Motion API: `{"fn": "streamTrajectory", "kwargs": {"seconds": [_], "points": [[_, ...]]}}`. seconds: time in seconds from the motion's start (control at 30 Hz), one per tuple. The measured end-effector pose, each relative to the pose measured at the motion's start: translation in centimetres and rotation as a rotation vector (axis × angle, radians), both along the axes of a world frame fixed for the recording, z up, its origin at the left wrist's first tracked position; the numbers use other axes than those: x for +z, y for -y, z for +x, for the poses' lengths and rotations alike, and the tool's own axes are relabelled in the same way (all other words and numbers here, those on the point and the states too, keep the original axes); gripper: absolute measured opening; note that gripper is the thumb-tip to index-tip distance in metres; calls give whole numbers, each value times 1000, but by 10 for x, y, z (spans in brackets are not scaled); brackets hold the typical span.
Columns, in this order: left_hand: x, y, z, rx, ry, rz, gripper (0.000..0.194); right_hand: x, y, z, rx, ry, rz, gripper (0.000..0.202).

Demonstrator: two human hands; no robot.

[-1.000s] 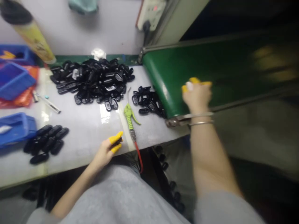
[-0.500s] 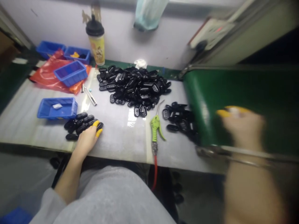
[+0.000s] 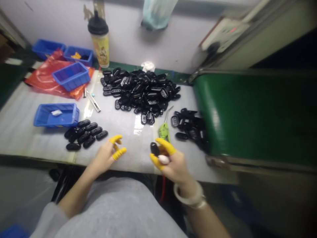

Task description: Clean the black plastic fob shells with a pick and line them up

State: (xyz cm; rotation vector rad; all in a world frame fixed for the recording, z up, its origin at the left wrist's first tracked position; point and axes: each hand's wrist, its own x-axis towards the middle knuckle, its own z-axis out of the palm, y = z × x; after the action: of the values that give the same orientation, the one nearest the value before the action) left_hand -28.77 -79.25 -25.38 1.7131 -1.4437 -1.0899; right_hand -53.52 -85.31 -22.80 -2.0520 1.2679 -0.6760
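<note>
My right hand (image 3: 170,158), with yellow finger covers, holds a black oval piece (image 3: 155,149) between thumb and finger, and a small white thing (image 3: 163,159) sits in its grip. Over the table's front part, my left hand (image 3: 109,153) has its covered thumb and finger apart with nothing between them. Beside it on the left lies a group of black oval pieces (image 3: 89,141). The green air gun (image 3: 163,131) is partly hidden behind my right hand. A large heap of black pieces (image 3: 141,89) lies farther back.
A blue tray (image 3: 56,123) stands at the left, with another blue tray (image 3: 71,76) on a red bag (image 3: 41,78) behind. A tumbler (image 3: 101,49) stands by the wall. More black pieces (image 3: 190,125) lie beside the green belt (image 3: 252,115). A knife (image 3: 93,101) lies on the table.
My right hand has come left from over the green belt to the air gun, and now shows a black piece. My left hand has moved right, off the black pieces, and opened.
</note>
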Motion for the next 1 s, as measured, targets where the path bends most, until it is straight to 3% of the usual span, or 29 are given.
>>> {"fn": "streamTrajectory", "kwargs": {"seconds": [0.07, 0.13, 0.2, 0.27, 0.4, 0.57, 0.67, 0.8, 1.0], "points": [[-11, 3, -28, -124, -456, 110, 60, -21, -17, 20, 13, 10, -81, 44], [-24, 8, -51, -86, -736, 209, 60, -35, -27, 34, 34, 6, -78, 42], [-37, 14, -64, 26, -841, 238, 56, -36, -29, 37, 40, 17, 6, 36], [-45, 19, -67, 53, -882, 240, 55, -28, -26, 31, 11, 11, 132, 35], [-48, 25, -64, -26, -916, 273, 50, -7, -19, 9, 7, -148, 256, 40], [-46, 26, -62, -21, -966, 287, 43, -1, -27, 2, 142, -206, 62, 35], [-46, 25, -60, -35, -952, 300, 44, -1, -33, 4, 173, -245, 35, 36], [-43, 23, -60, -12, -828, 317, 52, 5, -38, 5, 188, -319, 44, 34], [-43, 24, -64, 29, -521, 210, 39, 16, -37, 8, 319, -583, 130, 22]]}}
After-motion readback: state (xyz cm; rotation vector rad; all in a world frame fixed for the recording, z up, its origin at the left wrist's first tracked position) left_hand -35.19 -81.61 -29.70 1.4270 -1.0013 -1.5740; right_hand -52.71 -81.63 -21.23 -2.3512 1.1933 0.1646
